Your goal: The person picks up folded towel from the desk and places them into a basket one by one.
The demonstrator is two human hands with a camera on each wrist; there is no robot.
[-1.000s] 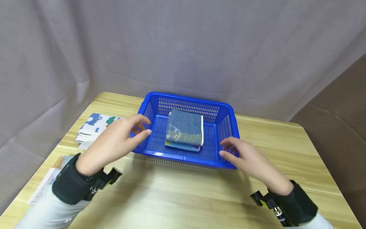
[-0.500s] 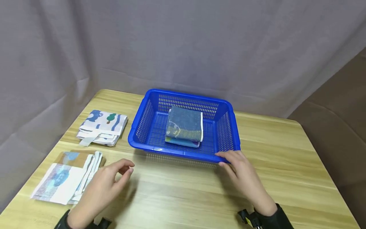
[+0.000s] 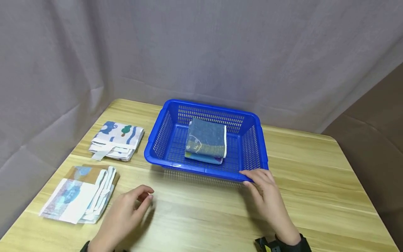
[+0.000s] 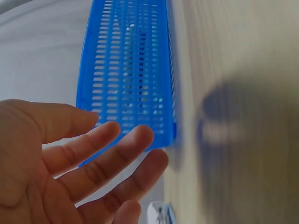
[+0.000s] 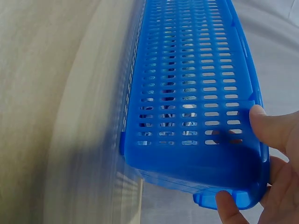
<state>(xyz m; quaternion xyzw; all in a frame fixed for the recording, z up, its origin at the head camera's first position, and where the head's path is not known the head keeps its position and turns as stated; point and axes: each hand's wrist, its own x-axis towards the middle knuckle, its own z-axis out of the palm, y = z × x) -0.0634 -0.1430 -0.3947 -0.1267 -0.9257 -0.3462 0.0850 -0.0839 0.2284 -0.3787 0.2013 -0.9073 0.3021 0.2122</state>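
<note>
A blue plastic basket (image 3: 201, 170) with slotted walls stands on the table in the head view. Inside it lies a folded grey-blue towel (image 3: 207, 136) on top of a light blue folded one (image 3: 205, 159). My right hand (image 3: 267, 197) grips the basket's rim at the near right corner. Thumb and fingers sit on either side of that rim in the right wrist view, where the basket wall (image 5: 187, 156) fills the middle. Over the table at the near left hovers my left hand (image 3: 121, 215), loosely curled, holding nothing; its bent fingers (image 4: 140, 140) are apart in the left wrist view.
Left of the basket lies a folded white towel (image 3: 117, 140) with blue shapes and a green tree. Nearer, beside my left hand, is a folded white, brown and blue towel (image 3: 78, 196). A grey curtain (image 3: 201, 52) hangs behind the wooden table (image 3: 315, 182).
My left hand has come back from the basket's left side to the near left of the table. My right hand has shifted down onto the near right corner and taken hold of the rim.
</note>
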